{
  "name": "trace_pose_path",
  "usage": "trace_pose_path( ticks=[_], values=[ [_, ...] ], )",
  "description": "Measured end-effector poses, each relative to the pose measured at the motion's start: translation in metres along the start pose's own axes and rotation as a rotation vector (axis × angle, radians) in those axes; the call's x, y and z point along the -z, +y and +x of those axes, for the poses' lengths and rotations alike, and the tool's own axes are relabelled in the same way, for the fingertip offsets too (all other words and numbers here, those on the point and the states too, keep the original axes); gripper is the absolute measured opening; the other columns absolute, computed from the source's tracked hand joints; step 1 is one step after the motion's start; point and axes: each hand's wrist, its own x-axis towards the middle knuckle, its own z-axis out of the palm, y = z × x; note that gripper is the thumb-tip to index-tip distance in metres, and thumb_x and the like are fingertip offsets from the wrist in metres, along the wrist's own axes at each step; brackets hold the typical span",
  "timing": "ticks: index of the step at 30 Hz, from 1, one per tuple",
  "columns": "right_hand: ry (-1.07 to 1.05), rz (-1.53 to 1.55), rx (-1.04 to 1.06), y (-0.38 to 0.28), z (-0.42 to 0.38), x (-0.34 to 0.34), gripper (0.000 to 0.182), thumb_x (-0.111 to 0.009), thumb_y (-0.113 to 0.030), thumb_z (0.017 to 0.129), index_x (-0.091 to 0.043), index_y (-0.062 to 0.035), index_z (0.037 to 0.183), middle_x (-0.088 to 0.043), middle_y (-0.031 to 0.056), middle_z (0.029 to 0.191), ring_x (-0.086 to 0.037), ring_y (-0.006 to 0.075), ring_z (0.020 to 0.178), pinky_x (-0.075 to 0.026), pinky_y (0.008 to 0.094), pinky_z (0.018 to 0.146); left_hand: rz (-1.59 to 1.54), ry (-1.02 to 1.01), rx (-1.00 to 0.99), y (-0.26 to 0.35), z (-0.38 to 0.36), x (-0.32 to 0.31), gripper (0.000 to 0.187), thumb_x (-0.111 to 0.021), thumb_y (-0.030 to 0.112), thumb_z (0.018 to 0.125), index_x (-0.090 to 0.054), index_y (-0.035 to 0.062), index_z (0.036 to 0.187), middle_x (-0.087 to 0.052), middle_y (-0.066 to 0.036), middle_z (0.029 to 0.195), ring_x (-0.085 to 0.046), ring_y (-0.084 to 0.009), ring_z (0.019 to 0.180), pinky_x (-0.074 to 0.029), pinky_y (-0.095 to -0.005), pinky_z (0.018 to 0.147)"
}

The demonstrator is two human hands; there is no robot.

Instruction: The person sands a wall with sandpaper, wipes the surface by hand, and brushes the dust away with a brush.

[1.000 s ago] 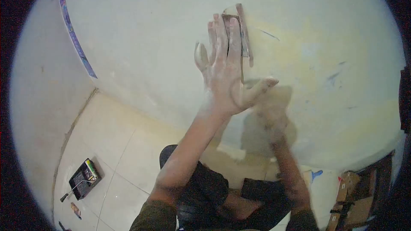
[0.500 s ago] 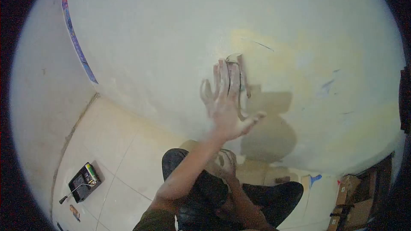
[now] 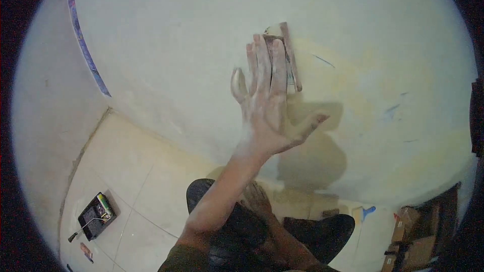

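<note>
Left fingers: the left hand [image 3: 262, 121] lies palm to the wall, its long fingers [image 3: 260, 68] straight over the sanding pad, little finger and thumb splayed wide; the hand is open, pressing rather than wrapped round, probably to spread the push evenly
Sanding pad: what looks like a folded sanding pad [image 3: 297, 75] lies upright against the wall under those fingers, its brownish edge showing beside them
Right hand: the right hand [image 3: 256, 200] is down by the dark trousers [image 3: 242, 226], apart from the pad; how far its fingers are open I cannot tell, nor whether it holds anything
Wall: the pale wall [image 3: 176, 35] carries yellowish patches and thin bluish marks [image 3: 323, 61] to the right of the pad; a purple patterned border strip [image 3: 84, 48] runs down near the corner
Floor: on the light floor tiles [image 3: 141, 191], a black paint tray [image 3: 92, 227] holds a wire-handled roller, likely to contain drips; farther right are a blue-handled scraper [image 3: 369, 211] and cardboard boxes [image 3: 421, 252]
</note>
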Motion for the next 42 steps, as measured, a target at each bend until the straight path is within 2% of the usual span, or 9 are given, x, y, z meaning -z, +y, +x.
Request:
trace_pose_path(
  ticks=[5,12,15,21,23,32,36,39,42],
  values=[
    [-0.098,-0.108,-0.011,0.041,0.001,-0.061,0.068,-0.05,-0.048,0.102,-0.039,-0.0049,0.154,-0.033,0.0223,0.162,-0.027,0.0427,0.151,-0.021,0.0541,0.123,0.126,-0.118,0.06,0.012,-0.039,-0.012,0.131,-0.074,0.071,0.071,-0.011,0.0015,0.163,-0.004,-0.028,0.169,-0.001,-0.0436,0.157,-0.011,-0.0538,0.124],
    [-0.119,-0.011,-0.042,0.0,0.011,0.004,0.068,-0.053,-0.047,0.1,-0.043,-0.002,0.15,-0.037,0.0222,0.159,-0.032,0.0408,0.148,-0.022,0.0537,0.123,-0.013,-0.169,0.122,0.005,-0.016,0.0,0.135,-0.068,0.078,0.072,-0.009,-0.0037,0.161,-0.001,-0.029,0.168,-0.001,-0.0474,0.155,-0.008,-0.0629,0.121],
    [-0.113,-0.146,-0.014,0.026,0.004,-0.046,0.066,-0.053,-0.043,0.1,-0.042,-0.0005,0.15,-0.038,0.0225,0.158,-0.033,0.041,0.147,-0.022,0.0532,0.123,0.12,-0.076,-0.003,0.0,-0.03,-0.01,0.134,-0.067,0.079,0.073,-0.01,-0.0052,0.161,-0.001,-0.03,0.168,-0.003,-0.0487,0.155,-0.01,-0.0658,0.119],
    [-0.034,0.248,-0.176,-0.014,0.022,0.028,0.064,-0.053,-0.042,0.1,-0.044,-0.0001,0.147,-0.041,0.0231,0.155,-0.035,0.0405,0.146,-0.024,0.0529,0.122,0.082,-0.065,0.006,0.003,-0.021,-0.013,0.131,-0.069,0.075,0.075,-0.008,-0.0042,0.161,-0.005,-0.032,0.167,-0.005,-0.047,0.155,-0.008,-0.0698,0.116],
    [0.072,-0.029,0.009,0.003,0.013,0.002,0.065,-0.053,-0.042,0.099,-0.043,-0.0003,0.147,-0.042,0.0234,0.154,-0.035,0.0405,0.145,-0.025,0.0531,0.122,0.04,-0.089,0.027,0.004,-0.027,-0.013,0.13,-0.07,0.073,0.076,-0.008,-0.0038,0.161,-0.006,-0.032,0.167,-0.006,-0.0459,0.156,-0.007,-0.071,0.114],
    [-0.142,0.355,-0.285,-0.019,0.025,0.054,0.069,-0.058,-0.044,0.096,-0.043,-0.0023,0.148,-0.045,0.0226,0.152,-0.036,0.0424,0.144,-0.026,0.054,0.121,0.091,-0.104,0.022,0.011,-0.022,-0.012,0.126,-0.068,0.074,0.077,-0.013,-0.0027,0.162,-0.008,-0.032,0.166,-0.008,-0.0472,0.155,-0.011,-0.0691,0.114],
    [0.054,-0.068,0.028,-0.006,0.012,0.021,0.073,-0.059,-0.048,0.096,-0.039,-0.0045,0.151,-0.045,0.0235,0.151,-0.037,0.0434,0.144,-0.028,0.0517,0.121,0.109,-0.048,0.009,0.007,0.006,-0.004,0.127,-0.073,0.068,0.074,-0.014,-0.003,0.161,-0.008,-0.032,0.166,-0.008,-0.0472,0.155,-0.014,-0.0675,0.116],
    [0.039,0.293,-0.175,-0.014,0.011,0.028,0.077,-0.059,-0.05,0.095,-0.036,-0.0061,0.153,-0.042,0.0237,0.154,-0.037,0.0423,0.144,-0.029,0.0496,0.121,0.108,-0.12,0.058,0.013,0.0,0.004,0.128,-0.077,0.064,0.072,-0.014,-0.0032,0.161,-0.007,-0.032,0.166,-0.008,-0.0471,0.155,-0.015,-0.0663,0.118],
    [0.164,-0.426,0.184,0.022,0.003,-0.037,0.058,-0.065,-0.048,0.094,-0.057,-0.0167,0.142,-0.05,0.0119,0.151,-0.044,0.0372,0.141,-0.034,0.0516,0.118,0.12,-0.181,0.082,0.02,-0.009,0.0,0.128,-0.08,0.062,0.071,-0.015,-0.0033,0.16,-0.008,-0.031,0.166,-0.008,-0.047,0.155,-0.016,-0.066,0.118]
  ],
)
